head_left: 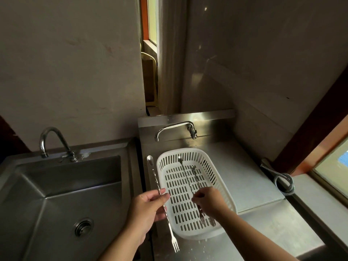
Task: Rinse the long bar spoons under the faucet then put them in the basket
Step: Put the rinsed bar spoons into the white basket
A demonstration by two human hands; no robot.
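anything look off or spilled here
Only minor: water droplets lie on the steel counter at the near end of the white basket. Nothing looks damaged or askew.

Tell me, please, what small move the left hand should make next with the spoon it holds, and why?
Probably carry the bar spoon leftward to the sink faucet. The left hand holds it outside the basket, where the right hand is at two spoons already inside. No water is visibly running.

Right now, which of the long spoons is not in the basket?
The bar spoon pinched in the left hand, held beside the white basket. The two other spoons lie inside the basket, under the right hand.
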